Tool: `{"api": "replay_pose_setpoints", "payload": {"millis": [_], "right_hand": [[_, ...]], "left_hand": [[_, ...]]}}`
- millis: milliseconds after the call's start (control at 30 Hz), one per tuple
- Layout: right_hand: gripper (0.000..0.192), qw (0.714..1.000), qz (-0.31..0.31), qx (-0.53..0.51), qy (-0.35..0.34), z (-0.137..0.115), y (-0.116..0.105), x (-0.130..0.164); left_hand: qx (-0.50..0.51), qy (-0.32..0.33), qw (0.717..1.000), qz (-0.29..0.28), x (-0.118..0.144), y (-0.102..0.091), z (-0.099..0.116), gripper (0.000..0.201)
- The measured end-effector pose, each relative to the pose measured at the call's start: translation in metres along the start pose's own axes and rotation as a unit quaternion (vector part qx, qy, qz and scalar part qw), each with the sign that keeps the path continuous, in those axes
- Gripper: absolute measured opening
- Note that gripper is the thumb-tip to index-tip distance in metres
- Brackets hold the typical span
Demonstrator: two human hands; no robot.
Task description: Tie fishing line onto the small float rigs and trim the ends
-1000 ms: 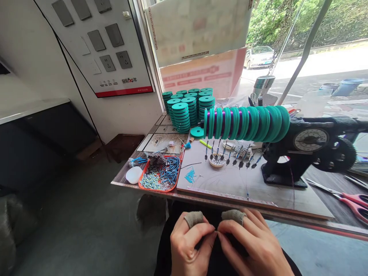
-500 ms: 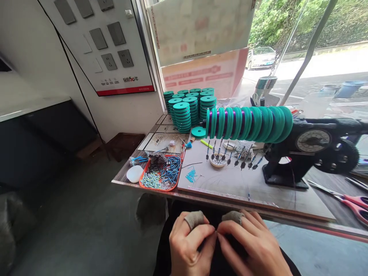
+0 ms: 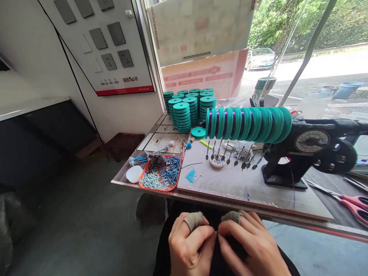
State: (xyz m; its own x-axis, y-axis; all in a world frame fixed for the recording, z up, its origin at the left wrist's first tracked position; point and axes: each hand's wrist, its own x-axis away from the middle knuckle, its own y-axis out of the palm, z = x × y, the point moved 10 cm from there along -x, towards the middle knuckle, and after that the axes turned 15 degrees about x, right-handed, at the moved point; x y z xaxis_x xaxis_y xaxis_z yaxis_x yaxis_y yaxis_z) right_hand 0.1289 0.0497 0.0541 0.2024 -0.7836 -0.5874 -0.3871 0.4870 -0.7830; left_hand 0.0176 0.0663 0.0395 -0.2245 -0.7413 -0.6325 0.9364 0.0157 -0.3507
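Over my lap at the table's front edge, my left hand (image 3: 192, 242) is closed in a pinch, thumb against forefinger. Just beside it, my right hand (image 3: 250, 242) pinches too, its fingertips almost meeting the left ones. Whatever lies between the fingertips is too small to make out. Each hand wears a grey cloth finger wrap. Beyond them stands a black winding machine (image 3: 301, 142) carrying a row of green spools (image 3: 247, 124) with purple line. Several small dark weights (image 3: 243, 165) hang on lines below the spools.
An orange tray (image 3: 140, 184) of small blue and green parts sits left, beside a white round lid (image 3: 134, 174). A bowl of beads (image 3: 217, 161) and thin blue pieces (image 3: 190, 176) lie on the board. Stacked green spools (image 3: 181, 117) stand behind; pink-handled scissors (image 3: 355, 207) lie right.
Both hands keep their pinch in nearly the same place. The view has shifted very slightly; nothing has plainly been taken up or let go.
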Motion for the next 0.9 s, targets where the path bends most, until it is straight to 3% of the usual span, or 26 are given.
{"api": "replay_pose_setpoints", "payload": {"millis": [367, 600, 900], "right_hand": [[0.011, 0.999, -0.028, -0.005, 0.019, 0.005, 0.008, 0.005], [0.013, 0.999, 0.026, 0.0, 0.03, 0.003, -0.007, 0.001], [0.012, 0.999, 0.026, -0.03, 0.01, 0.002, -0.009, 0.0]], "left_hand": [[-0.034, 0.049, 0.997, -0.053, -0.003, 0.004, 0.01, 0.01], [0.008, 0.026, 1.0, -0.001, 0.002, 0.002, 0.0, 0.009], [0.173, -0.145, 0.974, 0.012, 0.006, 0.005, -0.031, 0.011]]}}
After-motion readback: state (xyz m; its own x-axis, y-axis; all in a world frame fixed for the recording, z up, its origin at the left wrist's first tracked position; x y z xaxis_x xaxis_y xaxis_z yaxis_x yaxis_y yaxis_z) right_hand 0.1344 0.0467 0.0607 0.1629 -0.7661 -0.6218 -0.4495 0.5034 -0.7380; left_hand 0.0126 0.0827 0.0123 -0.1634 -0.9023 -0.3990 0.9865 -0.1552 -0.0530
